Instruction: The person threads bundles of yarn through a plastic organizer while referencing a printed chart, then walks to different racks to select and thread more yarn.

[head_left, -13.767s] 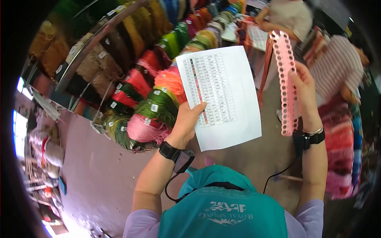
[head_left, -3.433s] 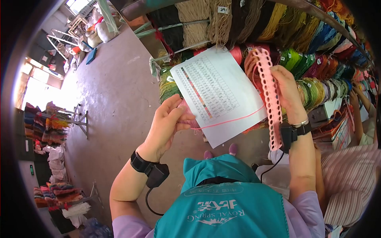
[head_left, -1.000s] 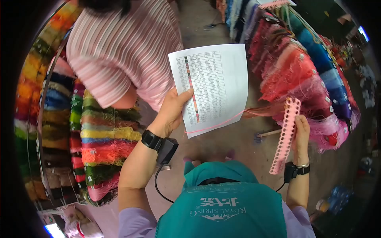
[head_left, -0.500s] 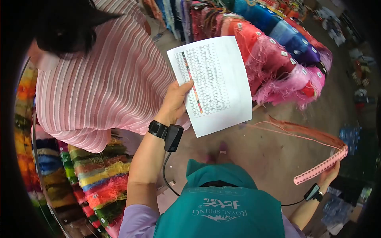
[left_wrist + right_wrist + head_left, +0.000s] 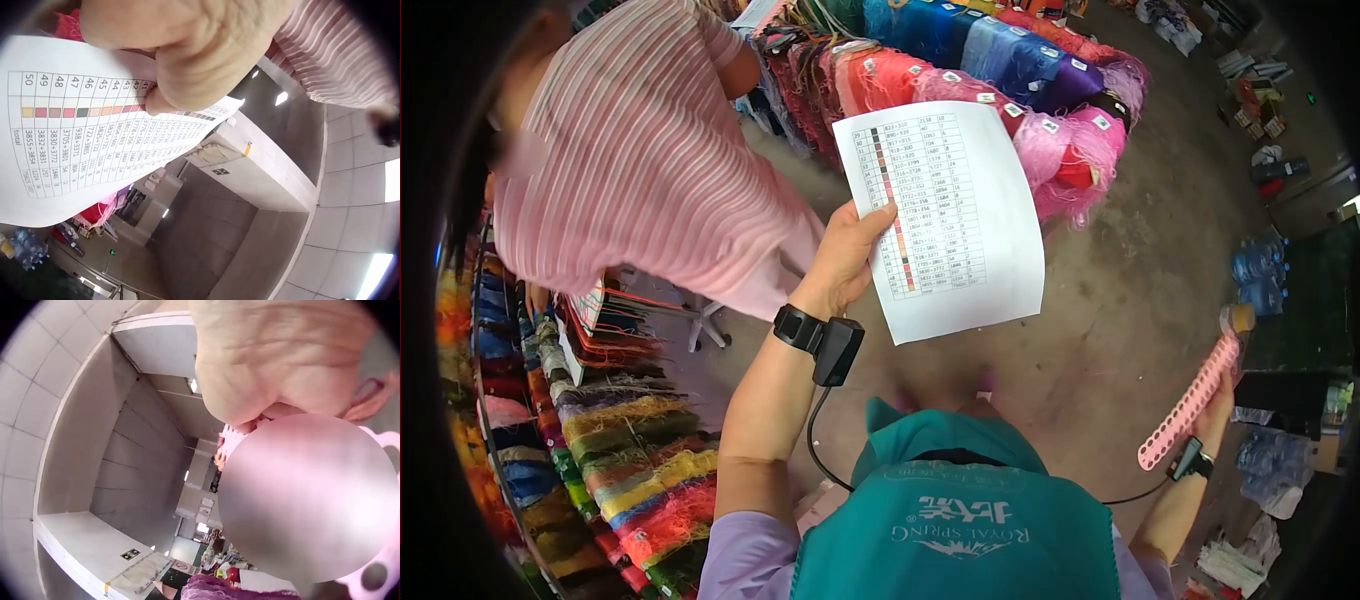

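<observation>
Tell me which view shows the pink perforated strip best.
The head view: the pink strip shows nearly whole, holes visible. The right wrist view shows only parts of it, largely blurred; the left wrist view, none.

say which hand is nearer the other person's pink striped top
Left. The left hand, holding the printed color chart, is close to the pink striped top; the right hand, holding the pink perforated strip, is much farther off, past the chart.

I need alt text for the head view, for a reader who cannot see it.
Seen from above, the left hand holds a printed color chart; the right hand holds a pink perforated strip. Colorful thread skeins line the lower left and top, near a person in striped pink.
</observation>
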Demonstrator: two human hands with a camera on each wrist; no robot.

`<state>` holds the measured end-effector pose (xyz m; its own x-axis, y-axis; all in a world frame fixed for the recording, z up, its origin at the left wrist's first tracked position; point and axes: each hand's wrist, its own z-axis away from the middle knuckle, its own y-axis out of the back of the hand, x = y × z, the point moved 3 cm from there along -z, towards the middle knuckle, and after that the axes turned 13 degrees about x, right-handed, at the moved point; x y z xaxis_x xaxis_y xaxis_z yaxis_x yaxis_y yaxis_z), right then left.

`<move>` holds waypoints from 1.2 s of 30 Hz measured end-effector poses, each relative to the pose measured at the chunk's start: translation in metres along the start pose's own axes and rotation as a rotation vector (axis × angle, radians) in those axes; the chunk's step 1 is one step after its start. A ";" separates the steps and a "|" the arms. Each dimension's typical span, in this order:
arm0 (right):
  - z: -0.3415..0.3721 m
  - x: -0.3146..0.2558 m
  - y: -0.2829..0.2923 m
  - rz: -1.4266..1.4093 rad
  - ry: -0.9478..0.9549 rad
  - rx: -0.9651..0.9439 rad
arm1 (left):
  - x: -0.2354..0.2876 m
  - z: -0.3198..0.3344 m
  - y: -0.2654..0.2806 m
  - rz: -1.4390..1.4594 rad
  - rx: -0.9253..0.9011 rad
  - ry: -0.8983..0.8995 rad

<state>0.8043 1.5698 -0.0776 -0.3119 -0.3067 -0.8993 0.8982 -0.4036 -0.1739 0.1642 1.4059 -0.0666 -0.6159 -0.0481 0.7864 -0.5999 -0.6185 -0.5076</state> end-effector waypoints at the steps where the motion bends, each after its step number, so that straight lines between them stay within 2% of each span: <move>1: -0.002 0.010 -0.014 0.006 -0.050 -0.102 | -0.004 0.003 -0.010 -0.002 -0.008 -0.010; 5: -0.008 0.043 -0.091 -0.193 -0.290 -0.332 | -0.013 0.018 -0.047 -0.015 0.026 -0.012; 6: -0.004 0.048 -0.116 -0.264 -0.292 -0.379 | -0.018 0.021 -0.054 -0.028 0.043 -0.008; 7: -0.001 0.053 -0.137 -0.268 -0.278 -0.533 | -0.021 0.024 -0.061 -0.040 0.057 -0.005; 8: -0.001 0.057 -0.149 -0.145 -0.276 -0.544 | -0.023 0.029 -0.067 -0.038 0.051 -0.012; 10: 0.002 0.064 -0.184 -0.097 -0.323 -0.768 | -0.025 0.043 -0.079 -0.046 0.057 -0.014; 13: 0.009 0.074 -0.222 0.057 -0.332 -0.871 | -0.031 0.059 -0.096 -0.054 0.061 -0.014; 16: 0.023 0.070 -0.248 -0.018 -0.368 -0.877 | -0.039 0.069 -0.117 -0.076 0.060 -0.004; 19: 0.022 0.053 -0.252 -0.111 -0.585 -0.959 | -0.053 0.065 -0.145 -0.095 0.048 0.007; 20: 0.022 0.042 -0.250 -0.096 -0.492 -0.973 | -0.059 0.061 -0.156 -0.100 0.036 0.015; 22: 0.018 0.016 -0.245 -0.068 -0.295 -0.985 | -0.070 0.050 -0.184 -0.148 0.017 0.038; 25: -0.007 -0.018 -0.232 0.136 -0.019 -0.878 | -0.088 0.027 -0.230 -0.200 -0.046 0.080; 32: -0.105 -0.072 -0.187 0.074 0.094 -0.596 | -0.131 -0.035 -0.356 -0.218 -0.271 0.214; 36: -0.158 -0.108 -0.165 0.005 0.130 -0.449 | -0.168 -0.089 -0.425 -0.149 -0.483 0.375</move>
<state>0.7388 1.8061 -0.0150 -0.2913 -0.1859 -0.9384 0.9538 0.0194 -0.2999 0.4770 1.7462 -0.0143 -0.5928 0.3438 0.7283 -0.8020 -0.1690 -0.5730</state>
